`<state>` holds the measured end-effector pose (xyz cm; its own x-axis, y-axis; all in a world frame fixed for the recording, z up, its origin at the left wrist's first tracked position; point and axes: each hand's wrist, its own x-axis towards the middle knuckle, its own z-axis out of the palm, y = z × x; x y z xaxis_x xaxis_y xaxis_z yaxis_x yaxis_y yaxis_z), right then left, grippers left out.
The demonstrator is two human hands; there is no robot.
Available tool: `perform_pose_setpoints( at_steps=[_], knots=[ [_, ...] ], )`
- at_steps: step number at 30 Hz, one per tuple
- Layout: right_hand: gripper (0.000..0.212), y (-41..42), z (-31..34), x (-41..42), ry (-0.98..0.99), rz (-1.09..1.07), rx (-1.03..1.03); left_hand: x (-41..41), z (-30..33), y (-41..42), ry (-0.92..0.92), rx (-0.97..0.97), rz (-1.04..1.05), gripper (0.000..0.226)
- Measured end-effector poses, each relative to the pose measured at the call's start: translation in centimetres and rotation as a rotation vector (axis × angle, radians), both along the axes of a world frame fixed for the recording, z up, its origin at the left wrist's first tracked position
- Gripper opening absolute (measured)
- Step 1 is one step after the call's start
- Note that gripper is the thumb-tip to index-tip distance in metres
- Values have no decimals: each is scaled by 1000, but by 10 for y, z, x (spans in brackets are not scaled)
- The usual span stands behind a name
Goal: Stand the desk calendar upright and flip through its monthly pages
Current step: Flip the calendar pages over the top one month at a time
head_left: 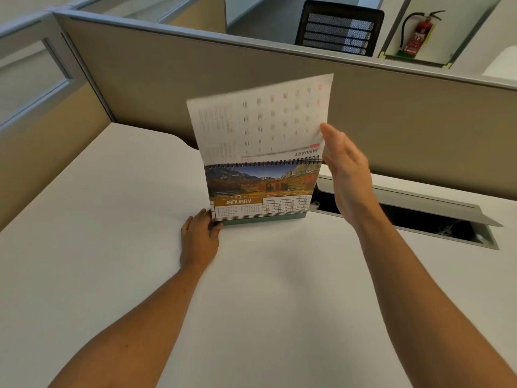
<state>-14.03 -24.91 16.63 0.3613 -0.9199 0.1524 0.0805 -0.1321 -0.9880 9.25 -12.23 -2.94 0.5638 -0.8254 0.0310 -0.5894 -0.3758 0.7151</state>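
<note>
The desk calendar (260, 191) stands upright on the white desk (112, 219), spiral binding on top, showing a mountain photo and the word JANUARY. One white page (260, 121) is raised above the spiral, blurred, its print upside down. My right hand (347, 169) is beside that page's right edge, fingers straight and together, fingertips touching the page's lower right part. My left hand (200, 239) rests on the desk and grips the calendar's bottom left corner at the base.
A beige partition wall (167, 85) runs close behind the calendar. An open cable hatch with a raised lid (419, 208) lies in the desk right of the calendar. Beyond the partition are a black mesh chair (338, 26) and a red fire extinguisher (419, 35).
</note>
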Motion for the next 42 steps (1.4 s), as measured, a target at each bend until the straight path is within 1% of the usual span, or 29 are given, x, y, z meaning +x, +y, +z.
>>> perform_pose_setpoints(
  at_steps=[2, 3, 4, 5, 6, 8, 9, 10, 12, 14, 20, 24, 31, 34, 36, 38, 42],
  knots=[
    [53, -7, -8, 6, 171, 37, -20, -2, 1, 0, 29, -4, 11, 34],
    [60, -9, -15, 8, 251, 22, -44, -2, 1, 0, 28, -1, 13, 33],
    [63, -10, -24, 8, 322, -20, -80, -1, 1, 0, 24, 3, 13, 33],
    [62, -8, -34, 8, 349, -81, -101, -1, 1, 0, 26, 6, 13, 33],
    [61, -6, -45, 8, 339, -160, -87, -1, 1, 0, 27, 10, 14, 33],
    [59, 2, -70, 5, 285, -327, 27, -1, 2, -1, 23, 20, 14, 34],
    [58, 6, -82, 4, 290, -373, 81, -1, 3, -1, 18, 23, 13, 34],
    [56, 11, -93, 4, 312, -376, 129, -1, 3, -1, 15, 22, 13, 34],
    [55, 19, -112, 4, 339, -304, 235, -2, 3, 1, 16, 18, 15, 35],
    [56, 24, -123, 7, 367, -263, 285, 0, 2, 3, 18, 21, 30, 37],
    [46, 23, -123, 6, 434, -410, 185, -4, 4, -1, 22, 29, 21, 37],
    [37, 25, -125, -1, 447, -467, 142, -3, 4, 0, 23, 27, 27, 37],
    [19, 24, -126, -16, 479, -468, 109, -2, 3, 1, 37, 20, 33, 35],
    [12, 26, -123, -21, 502, -465, 85, -1, 2, 0, 20, 50, 32, 36],
    [11, 28, -121, -24, 532, -456, 68, -1, 1, 0, 15, 48, 32, 35],
    [14, 30, -118, -27, 547, -442, 58, -1, 1, 0, 22, 35, 30, 35],
    [23, 34, -107, -35, 505, -378, 0, 0, 3, 1, 13, 42, 18, 29]
  ],
)
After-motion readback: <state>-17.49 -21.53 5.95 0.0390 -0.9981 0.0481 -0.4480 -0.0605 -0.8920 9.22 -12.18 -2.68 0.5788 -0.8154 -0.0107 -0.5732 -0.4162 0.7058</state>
